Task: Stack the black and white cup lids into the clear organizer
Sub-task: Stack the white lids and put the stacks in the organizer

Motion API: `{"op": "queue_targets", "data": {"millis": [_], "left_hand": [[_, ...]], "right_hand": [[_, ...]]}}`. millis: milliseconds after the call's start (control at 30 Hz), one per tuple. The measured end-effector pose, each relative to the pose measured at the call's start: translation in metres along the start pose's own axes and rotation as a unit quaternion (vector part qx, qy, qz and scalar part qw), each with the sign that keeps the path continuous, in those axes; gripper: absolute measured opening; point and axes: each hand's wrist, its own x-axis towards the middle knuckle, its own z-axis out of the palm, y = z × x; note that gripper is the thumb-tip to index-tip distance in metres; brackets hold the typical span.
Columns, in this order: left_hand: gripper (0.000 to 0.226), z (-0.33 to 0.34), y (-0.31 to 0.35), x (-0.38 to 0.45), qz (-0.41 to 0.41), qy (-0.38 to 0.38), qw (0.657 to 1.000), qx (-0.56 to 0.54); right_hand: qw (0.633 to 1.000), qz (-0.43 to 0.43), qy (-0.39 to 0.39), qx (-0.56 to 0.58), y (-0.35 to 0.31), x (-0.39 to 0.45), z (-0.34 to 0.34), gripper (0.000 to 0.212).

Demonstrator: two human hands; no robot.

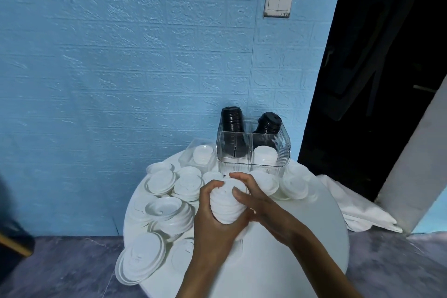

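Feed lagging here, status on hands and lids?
Left hand and right hand both grip white lid stack. Clear organizer ahead, black stacks inside. Path clear.

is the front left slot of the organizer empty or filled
Empty, it seems: through the clear organizer only the rear black lids show there; white lids fill front right.

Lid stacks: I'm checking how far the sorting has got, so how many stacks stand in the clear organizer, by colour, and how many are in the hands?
Black stacks in the organizer: 2
White stacks in the organizer: 1
White stacks held by both hands: 1
Total: 4
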Motion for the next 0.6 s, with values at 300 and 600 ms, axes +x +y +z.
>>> {"op": "queue_targets", "data": {"millis": [300,600], "left_hand": [[0.071,-0.003,-0.003,0.002,0.015,0.005,1.000,-0.002],[0.072,-0.003,-0.003,0.005,0.020,-0.004,1.000,-0.006]], "right_hand": [[0.842,-0.032,0.302,-0.445,0.035,0.044,-0.055,0.053],[0.813,0.006,0.228,-0.536,0.068,0.064,-0.054,0.057]]}}
